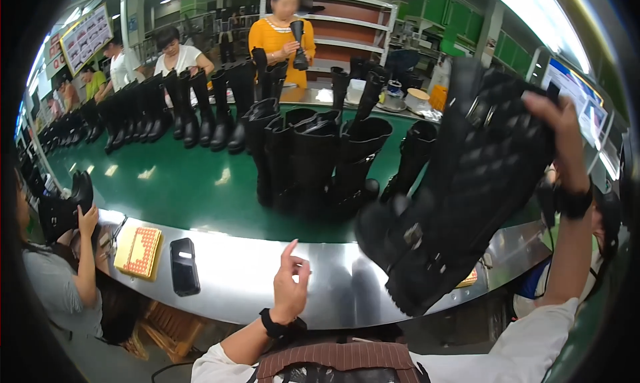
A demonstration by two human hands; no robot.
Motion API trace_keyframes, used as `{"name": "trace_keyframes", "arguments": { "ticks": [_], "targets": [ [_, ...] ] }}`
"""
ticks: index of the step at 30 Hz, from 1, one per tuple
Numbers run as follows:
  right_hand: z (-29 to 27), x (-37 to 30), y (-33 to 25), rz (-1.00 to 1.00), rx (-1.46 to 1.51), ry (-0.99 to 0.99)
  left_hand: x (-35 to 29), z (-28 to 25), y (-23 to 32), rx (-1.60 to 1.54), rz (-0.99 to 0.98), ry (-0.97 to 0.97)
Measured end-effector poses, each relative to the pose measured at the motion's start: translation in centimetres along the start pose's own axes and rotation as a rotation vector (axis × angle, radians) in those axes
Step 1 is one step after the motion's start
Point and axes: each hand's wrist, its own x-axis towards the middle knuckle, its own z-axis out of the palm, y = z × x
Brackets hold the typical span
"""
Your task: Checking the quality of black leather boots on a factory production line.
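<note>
Black boots (490,163), apparently a pair, are gripped near the shaft tops by the right hand (563,126) and held tilted over the metal ledge (230,260), while the left hand (291,290) is seen empty, index finger extended. This pair is evidently raised but not yet set down; beyond it, further boots (313,156) are stood upright on the green surface (183,176), how finished cannot be told.

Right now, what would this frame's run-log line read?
right hand: holding black boots | left hand: empty, over metal ledge | green surface: standing boots
</note>
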Motion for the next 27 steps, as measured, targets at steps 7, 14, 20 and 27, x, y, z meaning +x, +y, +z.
{"name": "trace_keyframes", "arguments": {
  "ticks": [7,14,20,27],
  "targets": [
    [-9.5,17.0,1.5,-0.639,-0.354,0.284,4.2,0.6,-5.5,-0.077,-0.143,0.068],
    [2.4,28.1,13.8,-0.7,-0.697,0.526,5.7,0.4,-8.9,-0.254,-0.362,0.182],
    [16.1,28.7,29.7,-0.4,-0.807,0.249,6.7,0.0,-9.9,-0.314,-0.434,0.314],
    [22.5,27.3,40.5,0.04,-1.086,-0.465,6.8,0.6,-10.0,-0.214,-0.446,0.279]
  ]
}}
